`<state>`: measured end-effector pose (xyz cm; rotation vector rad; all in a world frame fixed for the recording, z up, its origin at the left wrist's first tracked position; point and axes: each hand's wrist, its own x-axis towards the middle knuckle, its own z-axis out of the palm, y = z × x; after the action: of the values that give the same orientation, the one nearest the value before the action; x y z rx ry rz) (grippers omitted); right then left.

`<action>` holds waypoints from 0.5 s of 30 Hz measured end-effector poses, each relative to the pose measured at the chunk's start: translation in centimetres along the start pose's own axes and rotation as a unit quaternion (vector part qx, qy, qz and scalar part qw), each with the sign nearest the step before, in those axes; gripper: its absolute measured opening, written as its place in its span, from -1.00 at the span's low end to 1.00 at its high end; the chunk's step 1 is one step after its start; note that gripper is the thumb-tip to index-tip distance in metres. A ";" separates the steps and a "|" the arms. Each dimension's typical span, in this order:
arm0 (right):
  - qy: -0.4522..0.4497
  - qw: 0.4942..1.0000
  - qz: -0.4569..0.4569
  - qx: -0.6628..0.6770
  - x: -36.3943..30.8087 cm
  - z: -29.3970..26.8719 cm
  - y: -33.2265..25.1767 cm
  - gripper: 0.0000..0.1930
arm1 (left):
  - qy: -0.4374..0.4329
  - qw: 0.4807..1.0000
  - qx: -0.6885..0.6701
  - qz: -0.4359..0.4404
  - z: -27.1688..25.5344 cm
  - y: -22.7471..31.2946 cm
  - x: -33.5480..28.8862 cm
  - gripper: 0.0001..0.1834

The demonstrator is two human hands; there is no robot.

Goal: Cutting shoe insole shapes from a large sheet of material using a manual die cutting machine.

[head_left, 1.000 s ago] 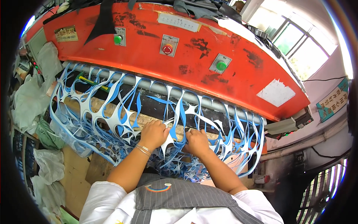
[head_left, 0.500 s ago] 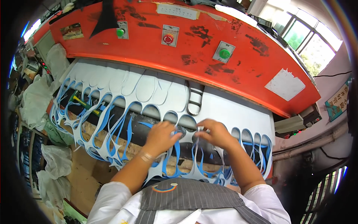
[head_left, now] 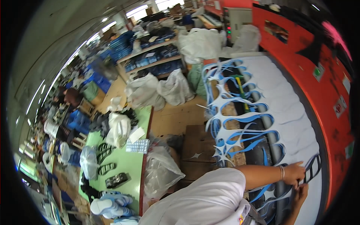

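My left hand [head_left: 293, 174] is over the white sheet [head_left: 287, 112], with some fingers stretched toward a black, sole-shaped frame with crossbars [head_left: 312, 169]. Just nearer to me is my right hand [head_left: 300, 194], close to the frame's near end; its fingers are partly hidden, and I cannot tell whether they grip anything. Along the sheet's edge hangs a web of white and blue cut-out scrap [head_left: 225, 112], with rounded gaps in it. The scrap drapes over a dark roller-like edge [head_left: 268, 144].
The red machine body [head_left: 300, 48] with buttons rises along the right. A green-yellow tool [head_left: 240, 87] lies among the scrap. On the left, a green table [head_left: 129, 168] holds more black frames [head_left: 105, 153] and stacked pale blue soles [head_left: 110, 205]. White bags [head_left: 144, 90] stand on the floor behind.
My view has swung far to the left, bringing the green table and the workshop into sight. My hands have moved from the scrap's edge to beside the black frame.
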<state>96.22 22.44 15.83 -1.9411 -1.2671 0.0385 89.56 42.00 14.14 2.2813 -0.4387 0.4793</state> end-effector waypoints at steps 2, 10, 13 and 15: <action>-0.149 0.986 -0.056 -0.055 0.8 -1.4 1.4 -0.85 | 0.005 0.996 0.086 -0.007 2.4 -0.7 -1.7 -0.52; -0.177 0.894 -0.167 -0.377 10.9 -2.8 3.8 -0.64 | 0.090 0.995 0.020 -0.022 6.0 -3.3 -1.1 -0.52; -0.189 0.896 -0.198 -0.350 12.1 -1.9 4.3 -0.71 | 0.049 0.996 -0.066 -0.022 4.8 -2.3 -0.3 -0.58; -0.187 0.902 -0.204 -0.331 12.5 -1.5 4.3 -0.79 | 0.085 0.993 -0.081 -0.027 3.8 -0.9 -0.3 -0.54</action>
<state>106.28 30.56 18.87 -2.2375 -2.1399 -0.2810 90.53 39.86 10.97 2.0713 -0.3180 0.5831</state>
